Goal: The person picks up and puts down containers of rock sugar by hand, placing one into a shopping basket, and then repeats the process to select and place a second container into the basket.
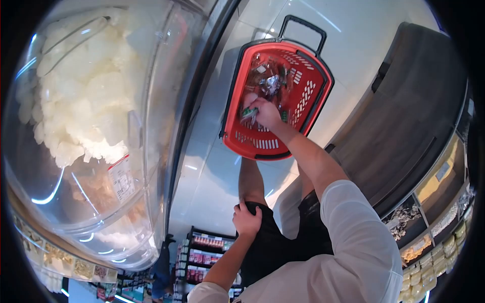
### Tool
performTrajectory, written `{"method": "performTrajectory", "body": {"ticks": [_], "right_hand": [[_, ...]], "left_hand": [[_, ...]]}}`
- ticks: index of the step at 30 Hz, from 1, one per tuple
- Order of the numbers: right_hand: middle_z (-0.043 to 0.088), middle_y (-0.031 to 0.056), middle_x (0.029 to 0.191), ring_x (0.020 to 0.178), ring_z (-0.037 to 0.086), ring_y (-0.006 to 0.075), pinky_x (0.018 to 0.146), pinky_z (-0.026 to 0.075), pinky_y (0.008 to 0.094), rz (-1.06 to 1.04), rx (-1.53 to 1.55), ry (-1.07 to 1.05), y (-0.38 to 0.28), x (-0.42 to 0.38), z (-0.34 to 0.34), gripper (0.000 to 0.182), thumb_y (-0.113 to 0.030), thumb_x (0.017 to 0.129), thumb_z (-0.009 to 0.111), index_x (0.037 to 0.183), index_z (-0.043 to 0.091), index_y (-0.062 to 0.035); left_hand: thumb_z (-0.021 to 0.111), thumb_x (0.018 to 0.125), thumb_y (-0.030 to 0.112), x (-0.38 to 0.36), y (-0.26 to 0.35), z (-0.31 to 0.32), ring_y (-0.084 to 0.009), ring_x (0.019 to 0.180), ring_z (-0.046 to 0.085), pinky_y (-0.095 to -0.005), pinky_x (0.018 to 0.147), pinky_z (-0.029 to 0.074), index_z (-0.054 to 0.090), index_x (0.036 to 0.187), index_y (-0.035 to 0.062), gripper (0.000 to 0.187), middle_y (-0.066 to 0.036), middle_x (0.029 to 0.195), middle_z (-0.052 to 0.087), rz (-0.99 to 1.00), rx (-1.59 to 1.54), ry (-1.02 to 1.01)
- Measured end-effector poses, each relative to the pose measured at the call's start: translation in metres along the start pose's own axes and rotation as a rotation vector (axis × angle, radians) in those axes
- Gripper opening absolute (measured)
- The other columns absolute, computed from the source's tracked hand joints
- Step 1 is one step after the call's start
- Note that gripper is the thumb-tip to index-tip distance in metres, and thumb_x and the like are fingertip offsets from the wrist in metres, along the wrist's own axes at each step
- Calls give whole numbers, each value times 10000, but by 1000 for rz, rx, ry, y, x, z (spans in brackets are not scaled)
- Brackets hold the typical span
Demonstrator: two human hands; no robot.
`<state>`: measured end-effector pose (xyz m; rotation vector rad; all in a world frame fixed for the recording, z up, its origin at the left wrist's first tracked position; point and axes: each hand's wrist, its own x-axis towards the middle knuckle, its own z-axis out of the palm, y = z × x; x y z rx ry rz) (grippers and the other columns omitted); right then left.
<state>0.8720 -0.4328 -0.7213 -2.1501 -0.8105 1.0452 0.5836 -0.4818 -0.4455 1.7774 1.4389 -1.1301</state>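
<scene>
My right hand (pixel 264 112) reaches down into a red shopping basket (pixel 233 135) on the floor. Its fingers are closed on a small packet (pixel 248 114) with green and clear or whitish wrapping. Beyond the hand, several plastic-wrapped items lie in the basket, one of them a shiny silver packet (pixel 272 84). Their contents are hard to make out. My left hand (pixel 247 219) rests on my left thigh, at the edge of the black shorts, and holds nothing. Its fingers lie against the leg and are partly hidden.
On the left, a clear curved display bin (pixel 146 166) holds a heap of pale pieces (pixel 86 86) and a price label (pixel 120 178). A dark counter (pixel 399 116) stands on the right, with food trays beyond it. Shelves of packaged goods (pixel 207 257) and a person's leg (pixel 161 267) show behind me.
</scene>
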Motion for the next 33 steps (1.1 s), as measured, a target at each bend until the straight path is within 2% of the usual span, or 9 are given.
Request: {"method": "performTrajectory", "body": {"ticks": [13,15,17,20,21,23,25,30,33], "right_hand": [[711,148,1010,940,706,336,810,572,374,106,212,81,-103,-167,-137,281,92,763,619,974,753,-36],[716,139,1013,932,714,312,795,574,365,91,215,81,-124,-197,-157,291,101,763,616,983,752,-35],[719,135,1020,930,718,300,790,575,364,44,217,96,-145,-222,-173,295,105,764,615,987,752,-34],[726,129,1056,952,716,293,798,575,353,39,335,-3,-207,-265,-209,309,115,772,606,1000,754,-32],[725,130,1079,965,713,290,802,576,349,37,359,-41,-228,-278,-220,311,114,777,603,1005,755,-32],[716,123,1105,981,708,277,799,573,326,22,407,-119,-276,-301,-247,297,120,771,628,993,755,-31],[708,122,1137,980,707,279,820,570,326,-140,412,-135,-309,-324,-260,292,110,783,642,1011,750,-37],[671,106,1167,1106,665,244,874,553,333,-433,472,-337,-367,-353,-290,290,94,800,687,1049,742,-44],[663,108,1204,1093,670,266,897,545,335,-492,401,-535,-400,-353,-316,281,65,810,716,1064,745,-52]], "left_hand": [[647,877,449,-3,17,-4,-449,1122,609,-520,963,505,520,1331,19,638,-242,1223,579,-73,49,-31],[657,892,368,-2,5,21,-450,1129,593,-510,968,497,548,1315,16,561,-235,1220,578,320,174,326],[638,918,264,-11,20,13,-451,1128,582,-500,976,492,566,1321,23,475,-229,1246,582,409,130,294],[582,986,359,-28,40,28,-410,1180,622,-552,999,499,578,1357,86,461,-197,1327,615,105,-1055,-335],[582,986,359,-48,48,5,-410,1180,622,-552,999,499,578,1357,86,461,-197,1327,615,123,-1056,-308],[451,1030,477,-94,68,-65,-387,1200,629,-567,1006,521,568,1379,124,510,-187,1367,606,-34,-1966,-931],[376,1025,549,-97,46,-60,-401,1211,625,-597,1018,521,541,1414,131,595,-184,1367,607,95,-2320,-1211],[442,1017,520,-150,42,-114,-386,1225,618,-608,1019,515,489,1472,62,648,-186,1359,604,418,-2356,-831],[473,1006,555,-167,32,-134,-383,1235,615,-610,1044,495,438,1518,75,702,-197,1379,588,591,-2500,-1143]]}}
